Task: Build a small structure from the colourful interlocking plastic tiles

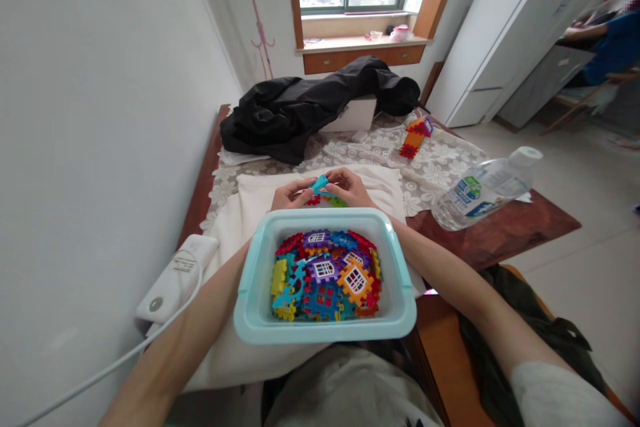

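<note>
Just beyond the basin, my left hand (291, 194) and my right hand (351, 188) are closed on a small assembly of interlocking plastic building blocks (320, 185). Its upper part is light blue, with red and green pieces below; the basin's far rim hides part of it. Between my forearms stands a pale turquoise plastic basin (325, 332). Inside lies a heap of notched building tiles (323, 298) in blue, purple, orange, red and yellow, some with white window inserts (356, 280).
An orange and red block structure (416, 137) stands on the lace tablecloth. At right, a large clear bottle (483, 190) leans over. A black cloth (320, 103) covers a white box behind. A white power strip (175, 277) with a cable lies left. Another person (615, 47) sits far right.
</note>
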A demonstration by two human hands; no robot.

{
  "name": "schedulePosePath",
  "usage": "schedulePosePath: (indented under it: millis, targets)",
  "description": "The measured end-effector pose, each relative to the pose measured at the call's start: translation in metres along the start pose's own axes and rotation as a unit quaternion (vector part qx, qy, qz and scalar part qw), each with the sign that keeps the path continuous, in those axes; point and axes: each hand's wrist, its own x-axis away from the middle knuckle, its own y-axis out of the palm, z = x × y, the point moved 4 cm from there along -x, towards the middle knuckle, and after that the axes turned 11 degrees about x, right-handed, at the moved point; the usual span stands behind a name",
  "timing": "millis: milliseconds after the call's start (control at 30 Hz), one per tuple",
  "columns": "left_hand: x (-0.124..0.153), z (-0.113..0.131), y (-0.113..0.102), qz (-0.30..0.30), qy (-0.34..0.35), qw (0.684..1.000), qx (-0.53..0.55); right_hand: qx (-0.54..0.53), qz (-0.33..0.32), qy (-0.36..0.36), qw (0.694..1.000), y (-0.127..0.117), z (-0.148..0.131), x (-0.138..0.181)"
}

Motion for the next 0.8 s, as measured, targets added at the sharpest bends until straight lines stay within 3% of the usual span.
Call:
schedulePosePath:
  millis: [167,433,800]
  targets:
    - [-0.004,-0.004,-0.004,-0.002,0.035,0.999,-0.01,0.02,-0.005,-0.011,1.0,-0.001,0.002,-0.002]
    - [-0.01,-0.007,-0.016,0.062,0.051,0.996,-0.035,0.022,-0.051,-0.022,0.998,0.002,-0.007,0.003]
    - [0.001,0.015,-0.002,0.063,0.075,0.99,-0.103,0.076,0.002,-0.033,0.997,-0.003,-0.003,0.004]
